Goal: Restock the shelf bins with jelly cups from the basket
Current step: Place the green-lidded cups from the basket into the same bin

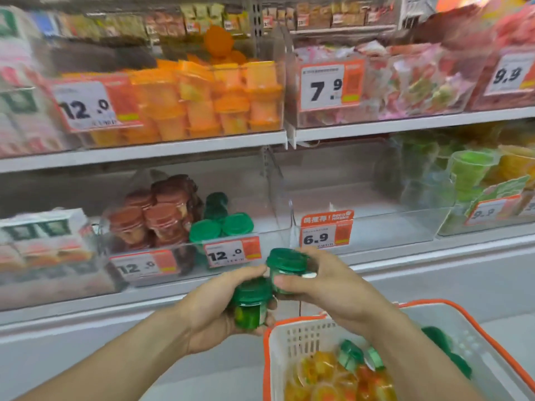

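Two-tier shelf (173, 147) fills view ahead. Lower clear bin (260, 198), up and left of hands, holds few green-lidded jelly cups (221, 225) beside brown-lidded ones (156, 215). White basket with orange rim (289, 337) sits low right, more cups inside. Left hand (214, 308) grasps one green cup (250, 306), upright. Right hand (321, 282) grasps second green cup (286, 269), lid up, apparently touching first; blur hides contact. Left hand nearer bin; bin opening lies forward and leftward.

Price tags (330, 86): 12.0, 7.9, 9.9, 6.9
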Demonstrator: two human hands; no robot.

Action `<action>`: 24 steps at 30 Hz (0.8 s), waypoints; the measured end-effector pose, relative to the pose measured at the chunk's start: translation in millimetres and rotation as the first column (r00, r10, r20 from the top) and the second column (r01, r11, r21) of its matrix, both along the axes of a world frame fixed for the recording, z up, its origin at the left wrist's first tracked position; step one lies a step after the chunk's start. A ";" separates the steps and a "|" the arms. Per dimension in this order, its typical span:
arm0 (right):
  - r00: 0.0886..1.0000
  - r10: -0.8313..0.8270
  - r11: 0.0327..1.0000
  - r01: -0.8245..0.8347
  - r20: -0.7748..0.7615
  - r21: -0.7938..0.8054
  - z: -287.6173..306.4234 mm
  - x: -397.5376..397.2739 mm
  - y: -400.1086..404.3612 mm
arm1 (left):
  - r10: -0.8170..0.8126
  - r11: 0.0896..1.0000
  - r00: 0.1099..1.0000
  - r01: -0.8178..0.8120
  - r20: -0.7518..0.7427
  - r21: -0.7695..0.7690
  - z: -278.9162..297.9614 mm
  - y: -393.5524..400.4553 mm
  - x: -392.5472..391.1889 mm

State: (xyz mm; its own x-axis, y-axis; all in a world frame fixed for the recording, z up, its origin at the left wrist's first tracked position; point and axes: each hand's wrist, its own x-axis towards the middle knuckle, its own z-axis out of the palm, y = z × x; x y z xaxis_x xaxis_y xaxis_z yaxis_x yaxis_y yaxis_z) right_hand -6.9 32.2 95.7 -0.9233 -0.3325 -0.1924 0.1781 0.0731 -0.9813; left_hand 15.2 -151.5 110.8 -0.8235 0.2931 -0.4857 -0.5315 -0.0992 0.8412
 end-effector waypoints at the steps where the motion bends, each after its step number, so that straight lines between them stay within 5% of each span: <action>1: 0.996 -0.015 0.994 0.024 -0.091 0.103 8.7 -1.6 -6.9 | 0.033 0.999 0.998 -0.032 -0.048 0.019 6.3 -5.0 -0.2; 5: 0.921 -0.030 0.958 0.138 -0.389 0.252 47.2 -19.9 -25.5 | 0.182 0.983 0.966 -0.171 -0.185 0.071 31.8 -17.4 -9.5; 8: 0.896 0.001 0.962 0.121 -0.445 0.245 64.9 -47.9 -44.6 | 0.204 0.978 0.959 -0.208 -0.196 -0.004 41.5 -26.6 -28.1; 10: 0.901 0.014 0.940 0.135 -0.433 0.312 69.9 -73.6 -60.8 | 0.088 0.986 0.980 -0.112 -0.180 -0.124 35.4 -39.4 -28.4; 13: 0.954 -0.023 0.935 0.127 -0.299 0.332 62.4 -123.8 -84.3 | 0.061 0.994 0.997 -0.057 0.036 -0.093 28.1 -39.9 -22.4; 16: 0.964 -0.100 0.912 0.187 -0.245 0.365 50.4 -174.3 -103.0 | 0.011 0.995 0.997 -0.002 0.077 -0.105 14.3 -34.8 -22.3; 24: 0.964 -0.122 0.682 0.256 -0.238 0.686 17.2 -249.7 -136.1 | 0.016 0.991 0.983 0.009 0.184 -0.130 2.4 -25.2 -42.0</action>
State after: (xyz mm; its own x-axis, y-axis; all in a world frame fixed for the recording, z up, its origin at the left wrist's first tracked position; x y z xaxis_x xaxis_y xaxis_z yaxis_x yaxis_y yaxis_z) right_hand -256.6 -103.9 112.9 -0.9897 0.0251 -0.1407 0.1136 0.7359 -0.6675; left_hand -26.8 -176.8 113.2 -0.7171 0.2147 -0.6631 -0.6785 0.0023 0.7346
